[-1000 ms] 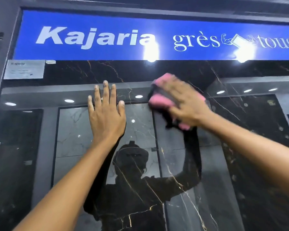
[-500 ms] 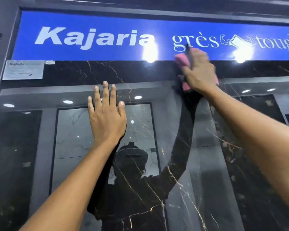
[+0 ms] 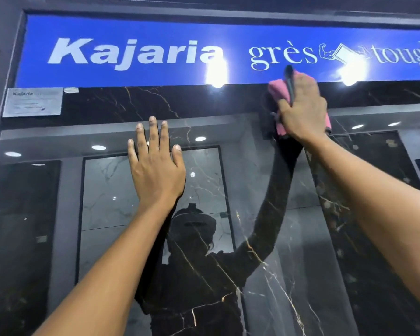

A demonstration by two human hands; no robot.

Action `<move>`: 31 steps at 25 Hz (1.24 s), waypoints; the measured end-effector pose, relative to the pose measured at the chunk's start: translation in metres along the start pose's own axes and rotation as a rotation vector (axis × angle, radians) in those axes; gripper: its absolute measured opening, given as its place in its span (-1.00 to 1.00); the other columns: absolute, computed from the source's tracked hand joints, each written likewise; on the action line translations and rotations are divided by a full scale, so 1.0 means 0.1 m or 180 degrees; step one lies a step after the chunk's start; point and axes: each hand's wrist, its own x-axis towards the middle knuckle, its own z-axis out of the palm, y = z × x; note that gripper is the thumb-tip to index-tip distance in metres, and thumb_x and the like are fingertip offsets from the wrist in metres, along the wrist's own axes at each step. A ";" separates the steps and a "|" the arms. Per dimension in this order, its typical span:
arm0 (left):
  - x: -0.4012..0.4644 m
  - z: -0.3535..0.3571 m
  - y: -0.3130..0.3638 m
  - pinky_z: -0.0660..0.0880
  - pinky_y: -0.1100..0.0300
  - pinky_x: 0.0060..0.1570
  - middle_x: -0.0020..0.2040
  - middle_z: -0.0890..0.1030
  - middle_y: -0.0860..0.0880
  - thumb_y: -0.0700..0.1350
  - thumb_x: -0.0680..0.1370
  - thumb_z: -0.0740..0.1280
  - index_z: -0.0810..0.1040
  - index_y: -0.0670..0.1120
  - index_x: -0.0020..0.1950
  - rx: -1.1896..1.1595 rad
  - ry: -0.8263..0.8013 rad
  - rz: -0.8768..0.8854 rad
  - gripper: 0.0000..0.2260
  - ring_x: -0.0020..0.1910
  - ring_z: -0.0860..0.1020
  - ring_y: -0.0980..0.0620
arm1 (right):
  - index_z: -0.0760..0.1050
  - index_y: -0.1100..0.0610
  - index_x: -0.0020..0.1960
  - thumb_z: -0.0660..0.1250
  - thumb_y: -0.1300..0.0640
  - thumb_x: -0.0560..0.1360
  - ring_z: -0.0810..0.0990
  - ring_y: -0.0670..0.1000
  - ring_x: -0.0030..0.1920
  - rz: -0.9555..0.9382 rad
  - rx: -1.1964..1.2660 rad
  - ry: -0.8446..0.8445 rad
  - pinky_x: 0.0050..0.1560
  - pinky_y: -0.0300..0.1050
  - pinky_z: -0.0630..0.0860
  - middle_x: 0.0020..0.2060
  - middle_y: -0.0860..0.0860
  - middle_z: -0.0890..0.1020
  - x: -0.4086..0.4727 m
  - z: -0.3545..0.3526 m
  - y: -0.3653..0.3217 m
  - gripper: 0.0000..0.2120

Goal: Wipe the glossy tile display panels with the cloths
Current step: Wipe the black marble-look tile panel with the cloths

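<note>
- Head view: the right hand (image 3: 301,107) presses a pink cloth (image 3: 278,89) against the top of the black marble-look tile panel (image 3: 121,103), right at the lower edge of the blue sign (image 3: 131,27).
- A second ago that cloth sat lower and nearer the middle of the panel; it has since swept up and to the right, and over the last half second it has hardly moved.
- The right fingers are clamped on the cloth, and a thin dark strip (image 3: 289,81) sticks up between them; what it is cannot be told.
- The left hand (image 3: 155,170) lies flat on the panel with its fingers straight, slightly spread and empty, where it was a second ago, apparently bracing.
- Judgement: the stroke has reached the panel's upper limit, so the top band here is likely covered; the next pass probably goes sideways or back down.
- The panel's gloss mirrors ceiling lights, so leftover smears are hard to judge.
</note>
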 end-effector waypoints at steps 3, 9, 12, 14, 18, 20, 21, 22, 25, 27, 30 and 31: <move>0.02 -0.02 0.01 -0.18 -0.03 0.52 0.62 -0.04 -0.01 0.04 0.69 -0.02 0.00 -0.02 0.61 -0.0028 -0.0042 0.0001 -0.51 0.59 -0.09 -0.07 | 0.17 0.10 0.55 0.00 -0.14 0.40 0.14 0.11 0.53 -0.0395 0.0084 -0.0213 0.46 0.17 0.12 0.51 0.09 0.25 -0.47 0.12 -0.34 -0.26; 0.05 -0.12 0.04 -0.07 -0.05 0.52 0.60 0.13 -0.04 0.00 0.66 0.11 0.20 -0.05 0.57 -0.0086 -0.0060 -0.0056 -0.53 0.58 0.04 -0.09 | 0.09 -0.09 0.55 0.09 -0.06 0.39 0.07 0.01 0.55 -0.1897 -0.0161 -0.0858 0.49 0.07 0.08 0.56 -0.02 0.15 -0.73 -0.04 0.33 -0.28; 0.18 -0.20 0.32 0.06 -0.10 0.47 0.44 0.40 -0.12 -0.07 0.59 0.21 0.44 -0.13 0.37 -0.0135 0.0220 -0.0454 -0.64 0.42 0.30 -0.16 | 0.13 0.00 0.56 0.11 -0.05 0.40 0.11 0.08 0.54 -0.0261 0.0126 -0.0346 0.48 0.16 0.12 0.53 0.05 0.22 -0.56 -0.17 0.49 -0.28; 0.26 -0.18 0.61 0.07 -0.09 0.47 0.38 0.44 -0.11 -0.07 0.59 0.20 0.46 -0.14 0.33 -0.0324 0.0399 -0.0660 -0.66 0.39 0.32 -0.14 | 0.20 0.07 0.54 0.16 -0.03 0.41 0.16 0.10 0.52 -0.1184 0.0284 -0.0428 0.47 0.19 0.12 0.50 0.06 0.28 -0.96 -0.06 0.23 -0.30; 0.18 0.05 1.04 -0.11 -0.02 0.51 0.59 0.16 0.00 0.00 0.66 0.10 0.21 0.01 0.57 -0.0483 0.0097 -0.0373 -0.54 0.58 0.03 -0.07 | 0.22 0.14 0.53 0.12 -0.07 0.41 0.19 0.12 0.52 -0.3302 -0.0040 -0.0780 0.48 0.05 0.02 0.51 0.09 0.27 -1.28 -0.07 0.43 -0.28; 0.05 0.19 1.03 -0.23 -0.02 0.51 0.62 -0.03 0.01 0.05 0.69 0.03 0.06 0.01 0.61 -0.0167 -0.0151 -0.0263 -0.51 0.59 -0.12 -0.07 | 0.25 0.11 0.52 0.13 -0.04 0.37 0.25 0.12 0.49 -0.2402 0.0087 -0.0514 0.45 0.00 0.08 0.48 0.11 0.33 -0.87 -0.09 0.76 -0.28; 0.01 0.22 0.99 -0.24 -0.02 0.51 0.62 -0.07 0.01 0.06 0.69 0.01 0.02 -0.01 0.61 -0.0053 -0.0180 -0.0183 -0.50 0.59 -0.15 -0.07 | 0.24 0.07 0.52 0.11 -0.04 0.35 0.25 0.12 0.48 -0.1718 0.0108 -0.0377 0.45 0.02 0.12 0.48 0.11 0.34 -0.62 -0.13 0.93 -0.27; -0.02 0.23 0.97 -0.24 -0.02 0.51 0.62 -0.08 0.00 0.07 0.69 0.00 0.01 -0.02 0.61 0.0015 -0.0173 -0.0107 -0.50 0.59 -0.15 -0.08 | 0.23 0.05 0.53 0.10 -0.05 0.36 0.24 0.11 0.49 -0.1013 0.0112 -0.0237 0.46 0.07 0.16 0.48 0.10 0.33 -0.39 -0.19 1.07 -0.27; -0.04 0.22 0.95 -0.21 -0.04 0.52 0.62 -0.06 -0.02 0.07 0.69 0.00 0.02 -0.04 0.61 0.0099 -0.0147 -0.0068 -0.49 0.59 -0.13 -0.10 | 0.19 0.12 0.54 0.17 0.01 0.46 0.17 0.12 0.51 0.0493 0.0232 0.0075 0.49 0.14 0.09 0.49 0.10 0.29 -0.13 -0.18 0.82 -0.33; -0.04 0.22 0.95 -0.19 -0.05 0.53 0.62 -0.03 -0.03 0.04 0.69 0.01 0.04 -0.05 0.61 0.0128 -0.0131 -0.0085 -0.51 0.59 -0.11 -0.11 | 0.22 0.11 0.54 0.19 0.03 0.44 0.18 0.15 0.51 -0.0343 0.0545 -0.0100 0.50 0.13 0.04 0.49 0.12 0.29 -0.31 -0.03 0.27 -0.33; -0.04 0.20 0.95 -0.17 -0.06 0.53 0.61 0.01 -0.06 -0.05 0.68 0.03 0.10 -0.07 0.60 0.0116 -0.0124 -0.0027 -0.52 0.59 -0.08 -0.14 | 0.08 0.04 0.58 -0.06 -0.15 0.39 0.02 0.05 0.56 -0.2473 0.0083 -0.1211 0.49 0.01 -0.12 0.56 0.02 0.12 -0.61 0.07 -0.16 -0.24; -0.04 0.19 0.95 -0.19 -0.05 0.52 0.62 0.00 -0.05 -0.06 0.68 0.03 0.09 -0.06 0.61 0.0092 -0.0141 -0.0024 -0.52 0.59 -0.09 -0.13 | 0.09 0.02 0.57 -0.09 -0.18 0.35 0.04 0.03 0.56 -0.2639 0.0064 -0.1158 0.50 0.00 -0.10 0.56 0.01 0.14 -0.45 0.05 -0.05 -0.20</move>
